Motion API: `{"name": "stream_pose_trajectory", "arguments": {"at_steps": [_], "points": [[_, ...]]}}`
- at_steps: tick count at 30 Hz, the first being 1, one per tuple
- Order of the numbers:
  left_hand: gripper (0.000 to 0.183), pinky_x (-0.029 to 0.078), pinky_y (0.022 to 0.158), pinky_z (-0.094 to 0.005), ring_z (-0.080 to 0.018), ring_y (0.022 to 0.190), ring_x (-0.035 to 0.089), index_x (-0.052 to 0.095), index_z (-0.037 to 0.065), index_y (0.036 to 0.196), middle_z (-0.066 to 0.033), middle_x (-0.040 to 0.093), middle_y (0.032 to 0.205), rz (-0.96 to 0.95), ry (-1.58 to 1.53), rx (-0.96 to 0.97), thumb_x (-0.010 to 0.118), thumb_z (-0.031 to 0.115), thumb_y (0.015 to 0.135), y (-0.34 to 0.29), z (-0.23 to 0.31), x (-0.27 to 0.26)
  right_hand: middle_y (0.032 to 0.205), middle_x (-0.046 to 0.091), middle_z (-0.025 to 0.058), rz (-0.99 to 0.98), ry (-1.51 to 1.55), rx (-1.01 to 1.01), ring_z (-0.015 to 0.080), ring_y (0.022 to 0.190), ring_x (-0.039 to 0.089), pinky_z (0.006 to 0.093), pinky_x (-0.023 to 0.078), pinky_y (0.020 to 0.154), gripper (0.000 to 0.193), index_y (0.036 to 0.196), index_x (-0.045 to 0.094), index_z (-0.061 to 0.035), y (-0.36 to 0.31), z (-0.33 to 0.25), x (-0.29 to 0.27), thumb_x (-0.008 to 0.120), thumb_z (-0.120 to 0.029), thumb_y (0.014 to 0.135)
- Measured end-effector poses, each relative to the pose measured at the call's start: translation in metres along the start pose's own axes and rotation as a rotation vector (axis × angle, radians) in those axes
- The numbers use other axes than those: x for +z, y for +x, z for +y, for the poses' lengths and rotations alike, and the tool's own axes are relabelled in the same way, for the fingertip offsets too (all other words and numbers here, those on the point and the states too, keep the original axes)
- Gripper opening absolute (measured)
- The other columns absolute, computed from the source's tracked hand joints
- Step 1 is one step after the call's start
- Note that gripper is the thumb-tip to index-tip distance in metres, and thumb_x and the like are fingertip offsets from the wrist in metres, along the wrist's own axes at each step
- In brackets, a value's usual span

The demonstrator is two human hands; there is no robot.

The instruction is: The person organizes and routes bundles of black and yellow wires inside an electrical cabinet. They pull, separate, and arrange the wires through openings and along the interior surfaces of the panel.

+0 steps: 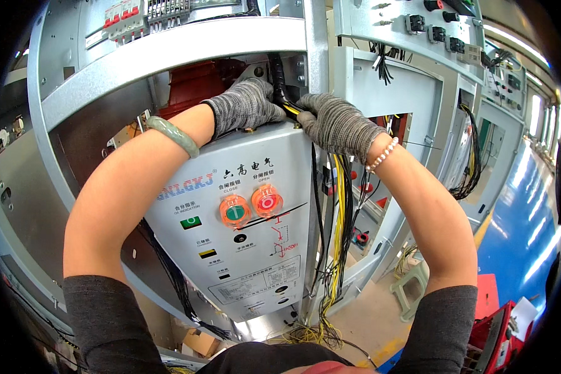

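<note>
Both hands wear grey knitted gloves and meet at a black-wrapped wire bundle (278, 78) with yellow wires showing, above the top edge of a grey breaker panel (187, 249). My left hand (243, 107) comes from the left, its fingers curled in against the bundle; part of its grip is hidden. My right hand (341, 124) closes on the bundle from the other side, thumb and fingers bent around it. Below my right hand, loose yellow and black wires (338, 224) hang down along the panel's right side. The panel's front carries a green button (234, 213) and a red button (267, 201) under orange covers.
A metal frame beam (174, 59) crosses above my arms, with red-handled breakers (121, 14) behind it. Another open cabinet (393, 81) stands at the right. On the floor are a pale green stool (410, 290), a red toolbox (502, 336) and a cardboard box (201, 341).
</note>
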State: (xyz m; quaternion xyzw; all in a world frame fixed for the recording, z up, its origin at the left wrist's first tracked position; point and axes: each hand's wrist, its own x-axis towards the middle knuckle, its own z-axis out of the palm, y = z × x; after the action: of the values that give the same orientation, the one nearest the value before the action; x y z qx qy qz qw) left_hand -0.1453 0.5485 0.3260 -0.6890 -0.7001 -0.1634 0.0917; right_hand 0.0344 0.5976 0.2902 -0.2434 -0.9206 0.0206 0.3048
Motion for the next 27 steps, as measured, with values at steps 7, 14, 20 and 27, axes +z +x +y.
{"name": "stream_pose_trajectory", "arguments": {"at_steps": [7, 14, 20, 27], "points": [[0.037, 0.048, 0.079, -0.0313, -0.0208, 0.081, 0.062, 0.066, 0.006, 0.099, -0.0120, 0.066, 0.087, 0.026, -0.035, -0.027, 0.071, 0.031, 0.072, -0.004, 0.009, -0.001, 0.090, 0.062, 0.0220, 0.035, -0.192, -0.158, 0.0354, 0.086, 0.061, 0.0419, 0.048, 0.081, 0.030, 0.103, 0.059, -0.0020, 0.002, 0.008, -0.005, 0.048, -0.023, 0.084], [0.039, 0.048, 0.078, -0.0276, -0.0131, 0.085, 0.059, 0.061, 0.005, 0.112, -0.0070, 0.066, 0.094, -0.151, -0.356, -0.069, 0.070, 0.016, 0.076, -0.011, -0.001, -0.009, 0.092, 0.061, 0.0230, 0.001, -0.048, -0.088, 0.0338, 0.086, 0.061, 0.0397, 0.047, 0.083, 0.034, 0.114, 0.052, 0.0011, -0.006, -0.001, -0.001, 0.044, -0.019, 0.088], [0.045, 0.048, 0.082, -0.0343, -0.0269, 0.087, 0.061, 0.062, 0.000, 0.104, -0.0170, 0.063, 0.092, -0.012, 0.030, 0.070, 0.065, 0.035, 0.076, -0.025, 0.012, -0.010, 0.084, 0.062, 0.0201, 0.018, -0.107, -0.171, 0.0281, 0.078, 0.063, 0.0394, 0.050, 0.077, 0.038, 0.122, 0.048, 0.0007, -0.012, 0.003, -0.007, 0.045, -0.018, 0.089], [0.031, 0.049, 0.081, -0.0362, -0.0291, 0.086, 0.061, 0.064, 0.005, 0.100, -0.0169, 0.063, 0.090, 0.207, 0.521, 0.268, 0.061, 0.029, 0.080, -0.033, 0.020, -0.010, 0.079, 0.061, 0.0191, 0.157, -0.375, -0.331, 0.0304, 0.070, 0.062, 0.0409, 0.050, 0.065, 0.036, 0.124, 0.046, -0.0075, -0.014, 0.018, 0.001, 0.048, -0.017, 0.090]]}}
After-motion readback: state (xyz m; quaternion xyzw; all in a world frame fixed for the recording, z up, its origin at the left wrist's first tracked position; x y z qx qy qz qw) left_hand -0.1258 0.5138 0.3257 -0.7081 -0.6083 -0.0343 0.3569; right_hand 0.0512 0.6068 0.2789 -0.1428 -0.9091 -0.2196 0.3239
